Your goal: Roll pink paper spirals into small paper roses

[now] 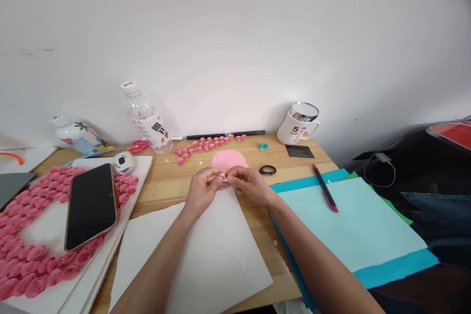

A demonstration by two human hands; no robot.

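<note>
My left hand [201, 188] and my right hand [250, 184] meet over the far edge of a white sheet [221, 250]. Between their pinched fingertips is a small piece of pink paper [222, 177], partly hidden by the fingers. Just behind the hands lies a stack of pink paper circles [230, 158]. Several small rolled pink paper flowers [206, 144] sit in rows farther back. A black ring-shaped clip [267, 170] rests to the right of my right hand. Part of a round rim [202, 170] shows behind my left hand.
On the left, a phone [91, 206] lies on a board of pink paper flowers [37, 250]. A plastic bottle [149, 122] and a white mug [297, 125] stand near the wall. At right, a pen [326, 189] rests on pale blue paper [353, 225]. A teal paper coil [263, 146] sits behind.
</note>
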